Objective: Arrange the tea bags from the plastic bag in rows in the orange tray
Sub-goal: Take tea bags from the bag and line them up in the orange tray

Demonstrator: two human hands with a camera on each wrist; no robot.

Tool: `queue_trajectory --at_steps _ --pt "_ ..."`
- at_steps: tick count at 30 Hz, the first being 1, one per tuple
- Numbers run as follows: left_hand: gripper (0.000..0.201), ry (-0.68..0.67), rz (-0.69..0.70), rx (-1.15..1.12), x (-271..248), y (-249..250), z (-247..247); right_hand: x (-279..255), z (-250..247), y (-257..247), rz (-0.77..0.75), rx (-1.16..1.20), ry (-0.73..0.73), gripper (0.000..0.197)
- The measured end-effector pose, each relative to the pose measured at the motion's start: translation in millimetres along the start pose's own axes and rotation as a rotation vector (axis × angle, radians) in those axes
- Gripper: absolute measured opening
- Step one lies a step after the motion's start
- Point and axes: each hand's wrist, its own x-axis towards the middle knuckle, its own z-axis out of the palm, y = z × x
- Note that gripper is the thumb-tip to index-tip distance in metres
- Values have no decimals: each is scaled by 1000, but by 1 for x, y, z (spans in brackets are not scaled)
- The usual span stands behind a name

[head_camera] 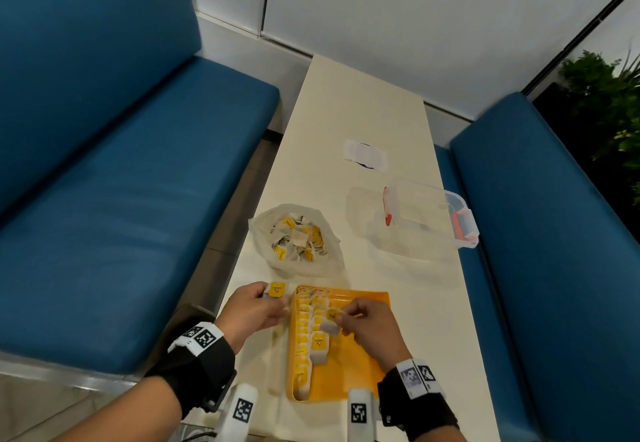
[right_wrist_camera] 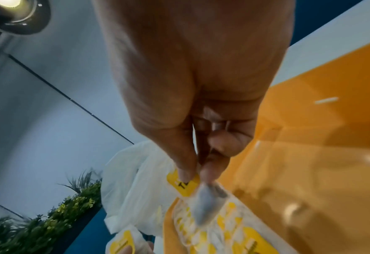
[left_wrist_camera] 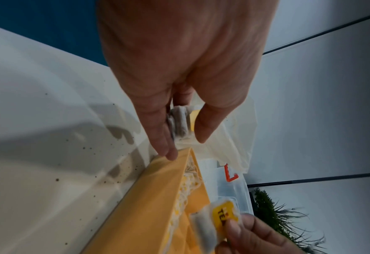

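The orange tray [head_camera: 363,362] lies on the table near me, with rows of yellow-tagged tea bags [head_camera: 304,337] along its left side. My right hand [head_camera: 367,324] is over the tray and pinches one tea bag [head_camera: 330,320] by its yellow tag [right_wrist_camera: 185,183] above the second row. My left hand [head_camera: 256,306] hovers just left of the tray's far corner and holds a small stack of tea bags [head_camera: 277,290] between thumb and fingers [left_wrist_camera: 180,122]. The plastic bag [head_camera: 298,237] with several loose tea bags sits open just beyond the tray.
A clear plastic box [head_camera: 422,220] with red clips stands at the table's right edge, a small white packet [head_camera: 365,156] farther back. Blue bench seats [head_camera: 121,199] flank the narrow cream table [head_camera: 363,102]. A green plant [head_camera: 609,102] is at the far right.
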Motion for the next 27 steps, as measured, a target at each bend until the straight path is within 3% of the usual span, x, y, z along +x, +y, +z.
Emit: queue_trajectory --at_steps 8,12,17,27 --pt "35 -2 -7 138 7 -7 5 -14 10 26 96 55 -160 9" --pt "17 27 17 181 11 -9 8 -16 19 34 155 4 -208 11" --pt "18 21 79 234 11 -13 12 -18 31 39 242 -58 -256 13" --pt "30 3 114 328 12 -8 6 -11 52 43 236 -125 -89 18"
